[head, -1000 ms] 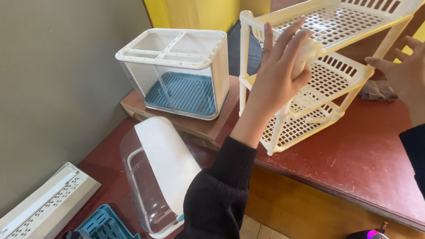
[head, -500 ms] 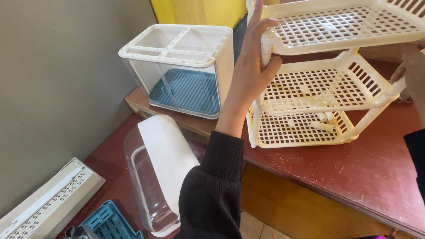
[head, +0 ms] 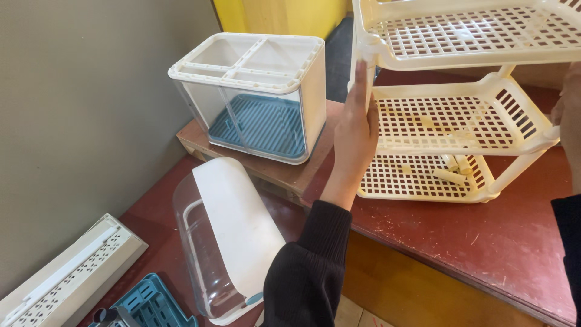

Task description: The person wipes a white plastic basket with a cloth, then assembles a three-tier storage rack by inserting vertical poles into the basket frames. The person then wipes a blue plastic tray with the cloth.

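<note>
Our left hand [head: 356,136] now grips the rack [head: 451,109] post lower down; the rack stands level on the bench [head: 484,242], our right hand [head: 569,115] steadying it, grip unclear.

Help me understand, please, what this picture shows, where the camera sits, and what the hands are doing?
The camera is worn on a person's head and looks down at their own bare hands. The left hand grips a corner post of a cream three-tier plastic lattice rack standing on a dark red tabletop. The right hand, at the picture's edge, is at the rack's far side; its grip is unclear. Nearby are a white divided plastic bin with a blue ribbed base and a clear domed cover with a white panel.
</note>
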